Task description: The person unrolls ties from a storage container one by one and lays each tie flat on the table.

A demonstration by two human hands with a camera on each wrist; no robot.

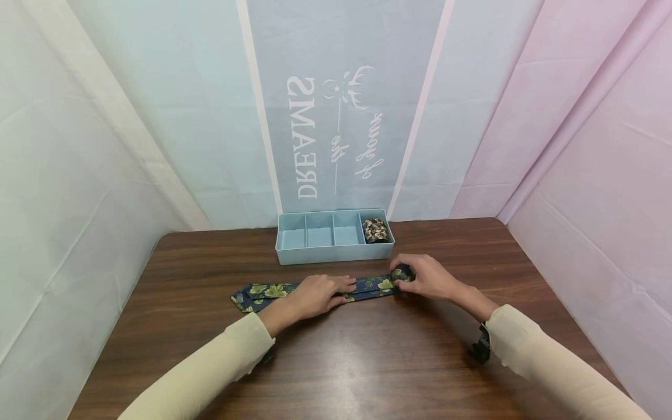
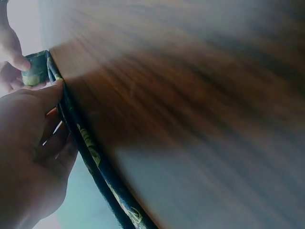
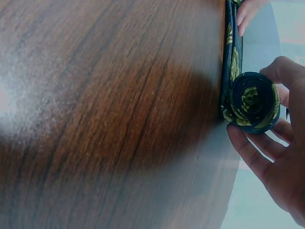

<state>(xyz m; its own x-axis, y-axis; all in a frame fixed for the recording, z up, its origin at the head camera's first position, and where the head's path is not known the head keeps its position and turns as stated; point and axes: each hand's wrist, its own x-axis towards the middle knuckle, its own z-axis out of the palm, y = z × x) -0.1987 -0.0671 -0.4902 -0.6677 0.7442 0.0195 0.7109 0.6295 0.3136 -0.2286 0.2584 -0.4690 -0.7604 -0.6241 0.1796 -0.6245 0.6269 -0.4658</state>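
A dark blue necktie (image 1: 273,290) with yellow-green flowers lies lengthwise across the table, its right part wound into a coil (image 3: 252,101). My right hand (image 1: 427,277) holds that coil between thumb and fingers; the spiral of layers shows in the right wrist view. On the flat stretch to its left rests my left hand (image 1: 320,294), fingers extended over the fabric, thumb (image 2: 52,93) at its near edge. Past the left hand, the tie's pointed end lies flat on the wood.
Behind the tie stands a light blue box (image 1: 336,253) with several compartments. Its rightmost compartment holds a rolled patterned tie (image 1: 375,231). The brown wooden table (image 1: 336,361) meets a printed cloth backdrop (image 1: 210,116) at its far edge, with pale cloth at both sides.
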